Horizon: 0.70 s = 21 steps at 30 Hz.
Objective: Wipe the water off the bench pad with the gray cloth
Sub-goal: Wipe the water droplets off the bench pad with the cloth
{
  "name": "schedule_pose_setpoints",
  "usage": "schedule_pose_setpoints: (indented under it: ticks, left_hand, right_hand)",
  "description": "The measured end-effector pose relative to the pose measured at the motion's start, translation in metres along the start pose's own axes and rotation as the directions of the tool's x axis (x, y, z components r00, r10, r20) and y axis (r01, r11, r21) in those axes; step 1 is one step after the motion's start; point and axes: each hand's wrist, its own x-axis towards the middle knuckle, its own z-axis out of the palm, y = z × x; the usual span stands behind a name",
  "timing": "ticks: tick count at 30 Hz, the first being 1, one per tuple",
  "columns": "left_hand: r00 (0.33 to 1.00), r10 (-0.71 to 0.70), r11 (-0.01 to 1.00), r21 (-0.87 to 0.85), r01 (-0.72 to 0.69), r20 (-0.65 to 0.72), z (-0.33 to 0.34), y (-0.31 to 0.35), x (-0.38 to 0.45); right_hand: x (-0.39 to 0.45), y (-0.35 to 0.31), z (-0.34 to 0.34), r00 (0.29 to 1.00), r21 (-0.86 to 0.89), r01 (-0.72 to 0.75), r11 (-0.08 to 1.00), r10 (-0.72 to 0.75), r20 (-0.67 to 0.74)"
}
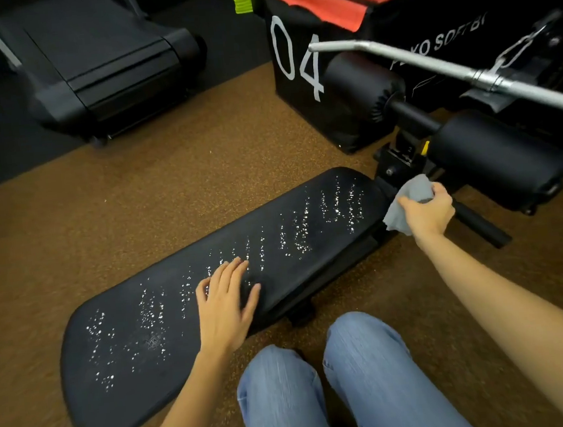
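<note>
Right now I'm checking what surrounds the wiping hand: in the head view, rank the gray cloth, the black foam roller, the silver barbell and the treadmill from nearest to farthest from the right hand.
1. gray cloth, gripped in the right hand.
2. black foam roller, just beyond the hand, to its right.
3. silver barbell, higher up, across the upper right.
4. treadmill, far upper left.

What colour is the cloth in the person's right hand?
Gray, clearest in the head view: the cloth bunched in the right hand.

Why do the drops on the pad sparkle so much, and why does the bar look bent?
Head view: overhead light glints off the water drops on the matte black pad, so they read as bright specks. The wide-angle lens bows lines near the frame's edges, which may add to the curve of the bar. The top corners are dim; the right hand and cloth look slightly soft.
</note>
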Motion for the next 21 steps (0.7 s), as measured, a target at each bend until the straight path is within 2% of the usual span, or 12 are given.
schedule_pose_setpoints:
  ticks: [4,6,9,10,12,13,14,19,21]
  left_hand:
    - [0.992,-0.012,0.991,0.137,-0.006,0.126,0.018,0.005,0.005]
    - [0.990,-0.056,0.984,0.177,0.032,0.129,0.024,0.007,0.006]
    - [0.994,-0.060,0.977,0.210,0.041,0.088,0.031,0.011,0.006]
    - [0.996,-0.059,0.974,0.225,0.042,0.071,0.032,0.011,0.006]
    - [0.995,-0.078,0.968,0.243,0.063,0.054,0.033,0.013,0.006]
    - [0.994,-0.094,0.966,0.246,0.079,0.049,0.034,0.014,0.006]
    - [0.993,-0.111,0.965,0.244,0.098,0.042,0.035,0.014,0.006]
    - [0.995,-0.100,0.969,0.227,0.101,-0.018,0.044,0.014,0.006]
    - [0.996,-0.084,0.966,0.242,0.089,-0.032,0.046,0.015,0.004]
  right_hand:
    - [0.010,0.008,0.022,0.975,-0.126,0.209,0.970,-0.196,0.105]
    - [0.016,0.015,0.035,0.946,-0.193,0.289,0.938,-0.248,0.211]
    - [0.022,0.033,0.052,0.862,-0.304,0.429,0.851,-0.284,0.420]
    - [0.023,0.040,0.056,0.828,-0.377,0.511,0.773,-0.325,0.456]
    - [0.027,0.055,0.062,0.736,-0.522,0.676,0.520,-0.445,0.510]
    - [0.028,0.060,0.065,0.701,-0.551,0.713,0.434,-0.464,0.542]
    - [0.030,0.065,0.068,0.686,-0.557,0.728,0.400,-0.448,0.574]
    - [0.049,0.071,0.087,0.671,-0.536,0.740,0.406,-0.397,0.627]
    - [0.057,0.062,0.095,0.687,-0.518,0.721,0.460,-0.376,0.623]
